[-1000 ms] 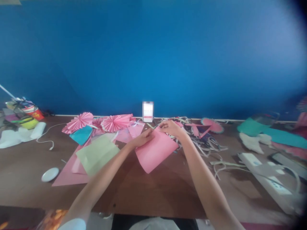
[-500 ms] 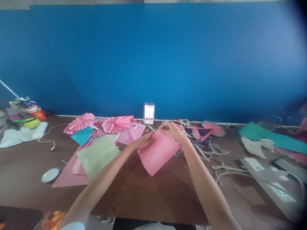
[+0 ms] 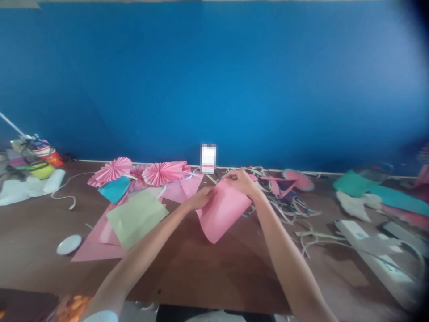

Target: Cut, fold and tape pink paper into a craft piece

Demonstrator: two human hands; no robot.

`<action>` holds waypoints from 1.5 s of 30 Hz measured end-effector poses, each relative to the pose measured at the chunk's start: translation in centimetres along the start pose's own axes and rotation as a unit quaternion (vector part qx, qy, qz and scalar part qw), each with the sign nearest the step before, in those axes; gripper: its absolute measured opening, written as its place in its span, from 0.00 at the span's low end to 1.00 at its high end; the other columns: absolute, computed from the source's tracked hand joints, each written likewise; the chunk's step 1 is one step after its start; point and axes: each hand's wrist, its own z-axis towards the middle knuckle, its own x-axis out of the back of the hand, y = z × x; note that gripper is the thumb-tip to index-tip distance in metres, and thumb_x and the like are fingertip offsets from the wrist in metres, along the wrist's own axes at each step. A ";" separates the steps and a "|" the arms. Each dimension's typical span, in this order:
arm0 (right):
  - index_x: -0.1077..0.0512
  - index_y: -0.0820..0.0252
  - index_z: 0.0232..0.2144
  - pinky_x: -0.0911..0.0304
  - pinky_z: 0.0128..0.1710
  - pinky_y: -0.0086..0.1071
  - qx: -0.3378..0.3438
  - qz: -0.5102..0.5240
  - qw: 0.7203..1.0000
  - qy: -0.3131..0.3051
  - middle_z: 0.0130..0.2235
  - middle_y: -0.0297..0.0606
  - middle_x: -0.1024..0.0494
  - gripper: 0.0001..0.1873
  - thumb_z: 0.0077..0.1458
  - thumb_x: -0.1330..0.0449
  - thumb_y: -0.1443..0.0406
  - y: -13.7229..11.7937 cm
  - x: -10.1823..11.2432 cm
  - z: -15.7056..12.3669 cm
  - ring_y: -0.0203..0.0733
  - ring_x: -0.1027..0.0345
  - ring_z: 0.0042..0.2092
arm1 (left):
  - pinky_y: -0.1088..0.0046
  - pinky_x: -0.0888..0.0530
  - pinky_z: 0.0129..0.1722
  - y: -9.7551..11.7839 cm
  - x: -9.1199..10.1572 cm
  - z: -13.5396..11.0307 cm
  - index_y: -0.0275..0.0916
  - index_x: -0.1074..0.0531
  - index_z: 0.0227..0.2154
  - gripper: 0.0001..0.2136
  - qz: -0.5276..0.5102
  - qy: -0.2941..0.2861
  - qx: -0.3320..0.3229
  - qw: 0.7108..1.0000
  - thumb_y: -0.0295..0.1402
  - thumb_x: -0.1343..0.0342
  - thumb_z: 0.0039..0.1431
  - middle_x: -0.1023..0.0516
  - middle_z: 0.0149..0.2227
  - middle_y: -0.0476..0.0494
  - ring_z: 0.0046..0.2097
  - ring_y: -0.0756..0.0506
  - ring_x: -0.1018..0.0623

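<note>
A sheet of pink paper (image 3: 223,212) hangs between my two hands above the brown table, its lower part curving. My left hand (image 3: 203,197) is closed on the sheet's left edge. At the top corner, the fingers of my right hand (image 3: 240,181) pinch the paper. Left of the sheet lie pink pleated paper fans (image 3: 161,173) and a light green paper sheet (image 3: 137,218), which rests on larger pink paper (image 3: 97,246). Paper strips (image 3: 281,208) are heaped just beyond and right of my right hand.
A blue panel (image 3: 214,80) stands behind the table (image 3: 201,277). A small white pixelated object (image 3: 208,160) leans against it. On the right lie a power strip (image 3: 375,252) with cords and a phone-like slab (image 3: 405,237). A white oval object (image 3: 69,244) and a red cup (image 3: 50,155) are at left.
The pink sheet's left side has curled inward a little, and its lower corner has shifted slightly right. My left hand has turned slightly; both hands keep their hold on the paper.
</note>
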 end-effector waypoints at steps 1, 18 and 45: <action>0.22 0.65 0.29 0.37 0.34 0.31 0.000 0.004 1.000 0.001 0.31 0.41 0.19 0.12 0.47 0.43 0.64 0.1 0.0 0.0 0.44 0.28 0.35 | 0.65 0.31 0.49 0.0 -0.1 0.0 0.36 0.28 0.41 0.20 -0.003 0.005 0.001 1.000 0.45 0.61 0.68 0.24 0.40 0.40 0.45 0.42 0.26; 0.22 0.64 0.30 0.35 0.37 0.33 -0.026 0.013 0.999 -0.014 0.34 0.42 0.18 0.11 0.49 0.41 0.63 1.1 0.4 0.1 0.46 0.26 0.39 | 0.65 0.32 0.46 -1.9 -2.4 -0.8 0.37 0.33 0.35 0.19 -0.012 0.034 -0.025 0.999 0.46 0.62 0.69 0.26 0.37 0.43 0.41 0.44 0.27; 0.25 0.63 0.34 0.41 0.23 0.28 -0.095 0.049 0.994 0.033 0.29 0.40 0.21 0.21 0.60 0.51 0.54 2.5 1.8 0.4 0.39 0.30 0.28 | 0.59 0.28 0.47 -3.0 1.7 -0.4 0.36 0.32 0.43 0.24 -0.099 0.161 0.070 0.979 0.53 0.59 0.64 0.24 0.44 0.36 0.48 0.37 0.25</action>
